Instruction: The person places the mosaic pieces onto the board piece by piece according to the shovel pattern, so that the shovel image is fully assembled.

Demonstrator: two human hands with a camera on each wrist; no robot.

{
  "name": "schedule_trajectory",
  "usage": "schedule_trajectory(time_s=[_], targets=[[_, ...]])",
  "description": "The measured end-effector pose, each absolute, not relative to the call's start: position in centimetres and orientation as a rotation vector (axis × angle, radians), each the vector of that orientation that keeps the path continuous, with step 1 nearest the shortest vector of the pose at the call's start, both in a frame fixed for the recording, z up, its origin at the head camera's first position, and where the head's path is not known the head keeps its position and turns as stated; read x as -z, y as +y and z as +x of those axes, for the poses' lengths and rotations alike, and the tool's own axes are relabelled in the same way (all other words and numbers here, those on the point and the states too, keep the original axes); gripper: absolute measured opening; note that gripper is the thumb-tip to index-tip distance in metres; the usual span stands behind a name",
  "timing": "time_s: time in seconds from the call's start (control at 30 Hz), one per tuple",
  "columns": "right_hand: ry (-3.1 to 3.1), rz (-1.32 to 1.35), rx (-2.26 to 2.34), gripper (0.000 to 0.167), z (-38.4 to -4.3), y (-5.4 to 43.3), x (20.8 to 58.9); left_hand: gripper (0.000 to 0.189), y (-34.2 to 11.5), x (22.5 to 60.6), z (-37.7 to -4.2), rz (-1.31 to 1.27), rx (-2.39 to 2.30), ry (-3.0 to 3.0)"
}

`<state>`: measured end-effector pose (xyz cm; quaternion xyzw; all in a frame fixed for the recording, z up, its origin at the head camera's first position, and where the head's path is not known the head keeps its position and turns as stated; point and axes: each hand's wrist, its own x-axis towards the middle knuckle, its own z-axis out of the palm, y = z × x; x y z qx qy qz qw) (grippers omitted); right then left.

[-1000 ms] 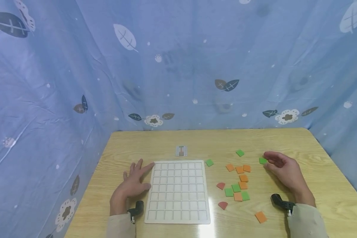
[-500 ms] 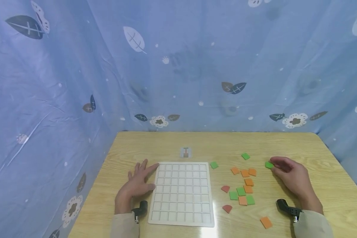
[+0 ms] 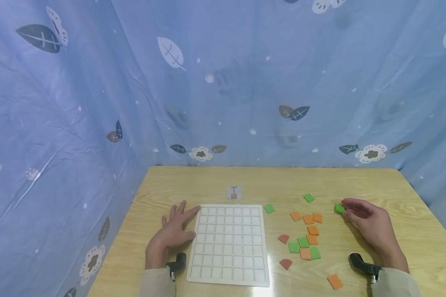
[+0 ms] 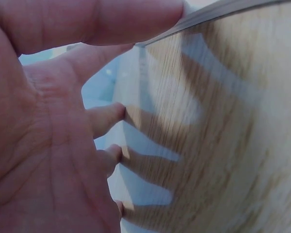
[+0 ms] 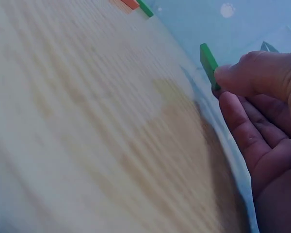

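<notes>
With my right hand (image 3: 369, 220) I pinch one green tile (image 3: 339, 208) between thumb and fingers; it is at the right end of the scattered pieces. My left hand (image 3: 172, 231) is spread wide and holds nothing; its index fingertip and thumb touch the left edge of one white grid board (image 3: 228, 245). This board has seven columns and seven rows of square cells.

To the right of the board, on the wooden table (image 3: 193, 179), I count five loose green tiles (image 3: 293, 247), seven orange tiles (image 3: 335, 281) and two red quarter-circle pieces (image 3: 284, 239). Three of these green ones and one orange lie in a close group; one green is just beside the board's upper right corner. One orange lies apart, nearest to me. Just beyond the board is one small pattern card (image 3: 234, 192), its picture too small to read. Two black wrist devices (image 3: 177, 264), one at each wrist, and one blue curtain (image 3: 241, 82) behind the table are also visible.
</notes>
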<state>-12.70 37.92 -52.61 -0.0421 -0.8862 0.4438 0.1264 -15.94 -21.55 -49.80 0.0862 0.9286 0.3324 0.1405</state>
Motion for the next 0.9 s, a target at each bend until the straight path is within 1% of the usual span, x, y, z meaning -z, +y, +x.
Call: schedule_trajectory(time_s=[0.2,0.43,0.7,0.9], targets=[[-2.561,-0.095,-1.317,0.04,-12.2,37.5,51.8,0.092,-21.5,50.2,-15.6,0.264,-0.94,2.678],[-2.495,0.007,-1.258,0.036,-12.5,35.4,48.8,0.091,-21.6,49.8,-15.7,0.271,-0.974,2.69],[-2.409,0.157,-1.26,0.039,-12.0,31.0,44.5,0.092,-21.5,49.8,-15.9,0.285,-0.925,2.696],[-2.345,0.274,-1.339,0.041,-12.3,27.3,42.8,0.092,-21.5,49.8,-16.0,0.271,-0.918,2.695]])
